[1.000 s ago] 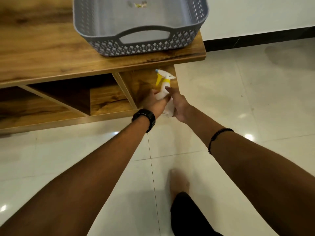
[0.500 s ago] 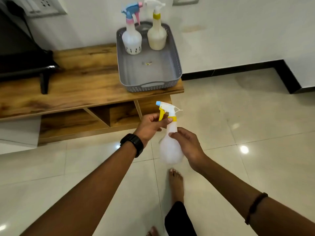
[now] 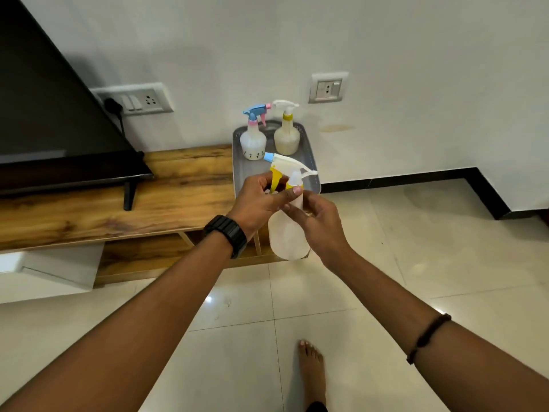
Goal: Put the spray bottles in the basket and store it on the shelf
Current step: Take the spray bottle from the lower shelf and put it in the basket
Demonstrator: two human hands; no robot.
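In the middle of the frame we see a spray bottle [image 3: 287, 233] held upright in the air by both hands, in front of the near end of the basket [image 3: 312, 162]. The left hand [image 3: 258, 203] is closed around the neck just under the sprayer head, its thumb pressed across the neck beside the yellow trigger. The right hand [image 3: 319, 218] wraps the right side of the clear body, fingers curled onto the neck — so both hands are gripping the same bottle. The sprayer head is white with a pale blue nozzle tip pointing toward the upper left of the frame.

Behind it, above centre, the grey basket sits at the right end of the wooden counter [image 3: 104, 209], against the wall. Two bottles stand upright at its far end, side by side: a blue-and-pink sprayer bottle [image 3: 253, 142] on the left and a yellow-collared bottle [image 3: 286, 138] on the right (their sprayer heads nearly touch).

At the left of the frame a television [image 3: 44, 114] stands on the counter. Below the counter top an open shelf [image 3: 148, 257] shows — part of it hidden by the left wrist, which wears a black watch [image 3: 227, 234]. The right wrist carries a dark bracelet [image 3: 427, 337]. At the bottom centre a bare foot [image 3: 311, 370] rests on the tiled floor [image 3: 445, 263].
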